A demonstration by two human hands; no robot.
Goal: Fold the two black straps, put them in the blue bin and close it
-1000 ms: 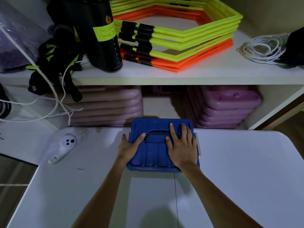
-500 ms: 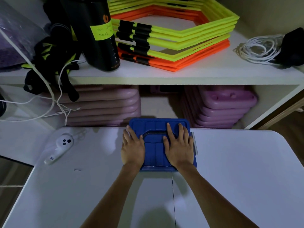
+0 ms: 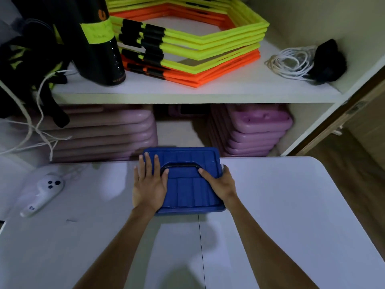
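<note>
Nothing reads clearly — the yellow label (image 3: pixel 98 31) on the black cylinder (image 3: pixel 93 40) bears handwriting too faint to make out.

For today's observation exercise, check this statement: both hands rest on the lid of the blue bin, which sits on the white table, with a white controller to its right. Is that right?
One detail is wrong. In the head view the white controller lies to the left of the blue bin, not its right. The rest holds: the left hand and right hand rest on its lid, on the white table.
</note>
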